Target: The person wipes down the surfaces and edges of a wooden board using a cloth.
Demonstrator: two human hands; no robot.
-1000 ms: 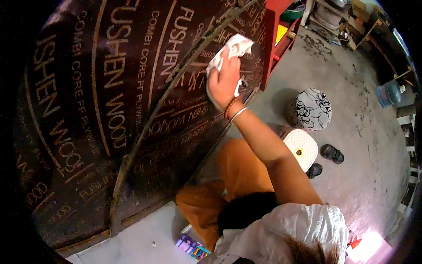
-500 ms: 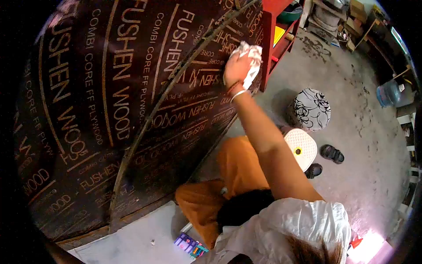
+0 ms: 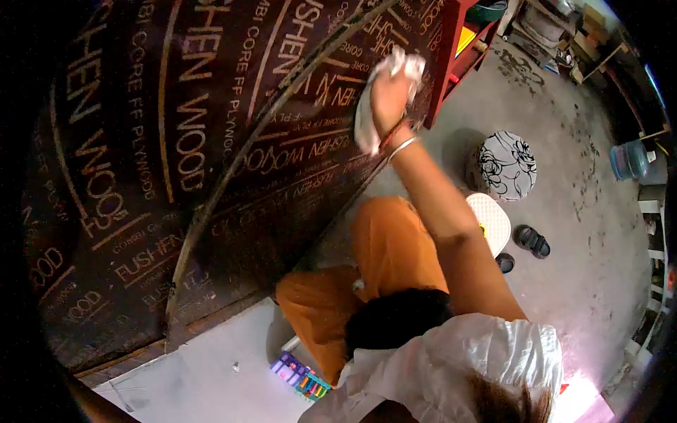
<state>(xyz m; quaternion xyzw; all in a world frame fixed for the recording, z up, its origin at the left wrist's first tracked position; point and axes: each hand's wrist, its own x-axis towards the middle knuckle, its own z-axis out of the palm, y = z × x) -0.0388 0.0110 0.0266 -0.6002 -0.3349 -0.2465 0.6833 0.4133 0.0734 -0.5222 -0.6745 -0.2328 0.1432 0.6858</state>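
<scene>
A dark printed board (image 3: 144, 180) fills the space from 7 to 12 o'clock. The right hand (image 3: 391, 101), the only one in view, is clamped on a white cloth (image 3: 365, 127) against it, fingertips hidden. The cloth lies under the palm, its long axis running from 1 to 7 o'clock, poking out at both ends. From the hand, a red shelf (image 3: 446, 60) stands near at 2 o'clock.

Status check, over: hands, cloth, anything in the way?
Right hand holding white cloth; left hand out of view. Cloth appears against dark printed board. Red shelf close beside the board; no obstruction visible at the cloth.
</scene>
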